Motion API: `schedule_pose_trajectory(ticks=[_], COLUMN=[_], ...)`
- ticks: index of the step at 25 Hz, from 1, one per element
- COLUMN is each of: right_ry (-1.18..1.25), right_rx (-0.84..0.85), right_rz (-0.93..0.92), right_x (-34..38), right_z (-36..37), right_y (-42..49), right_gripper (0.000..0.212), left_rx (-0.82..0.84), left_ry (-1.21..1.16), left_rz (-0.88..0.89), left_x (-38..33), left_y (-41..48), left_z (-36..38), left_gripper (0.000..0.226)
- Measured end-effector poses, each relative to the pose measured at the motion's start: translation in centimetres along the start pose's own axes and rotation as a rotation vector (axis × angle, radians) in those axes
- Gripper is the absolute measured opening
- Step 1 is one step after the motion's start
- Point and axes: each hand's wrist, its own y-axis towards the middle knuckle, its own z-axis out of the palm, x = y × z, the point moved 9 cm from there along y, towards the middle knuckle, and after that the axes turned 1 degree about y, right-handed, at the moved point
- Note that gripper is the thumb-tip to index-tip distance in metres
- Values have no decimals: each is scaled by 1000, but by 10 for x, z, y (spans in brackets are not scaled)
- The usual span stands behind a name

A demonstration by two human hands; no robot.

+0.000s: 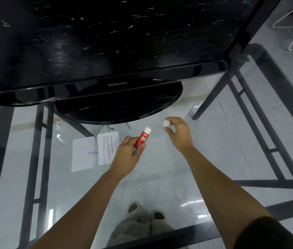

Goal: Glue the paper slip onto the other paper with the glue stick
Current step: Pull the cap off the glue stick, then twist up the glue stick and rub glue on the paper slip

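Head view: the left hand [127, 155] grips the red glue stick [142, 138], its white tip angled up and away. The right hand [178, 133], well apart to the right, pinches the white cap [166, 123]. The paper slip [108, 147] and other paper [83, 154] lie side by side on the glass surface [160, 162], just left of the left hand.

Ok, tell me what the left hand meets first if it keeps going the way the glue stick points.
Likely the monitor base: the left hand aims the glue stick up-right toward it, though depth is unclear.
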Motion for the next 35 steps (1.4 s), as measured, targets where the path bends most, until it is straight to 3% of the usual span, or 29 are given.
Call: schedule_pose_trajectory(ticks=[4,8,10,15,21,28,35], right_ry=[32,38,86,321,507,623,704], right_rx=[10,-74,-103,134,200,141,138], right_rz=[40,-17,-77,-56,-53,-75,-16], right_x=[0,29,55,110,141,148,148], right_z=[-8,-41,-56,-55,-66,-71,-66], right_y=[-1,-6,-13,-34,-40,-50,-60], right_gripper=[55,40,31,25,26,21,29], left_rx=[-8,-83,-145,-212,-233,-140,-204], left_ry=[-14,-139,-252,-321,-364,-815,-799], left_rz=[17,-7,5,132,204,27,68], left_x=[-6,-24,-36,-76,-104,-83,-95], left_y=[0,4,3,-2,-9,-20,-23], left_z=[-5,-31,-50,-79,-95,-74,-84], left_gripper=[36,43,34,23,21,26,27])
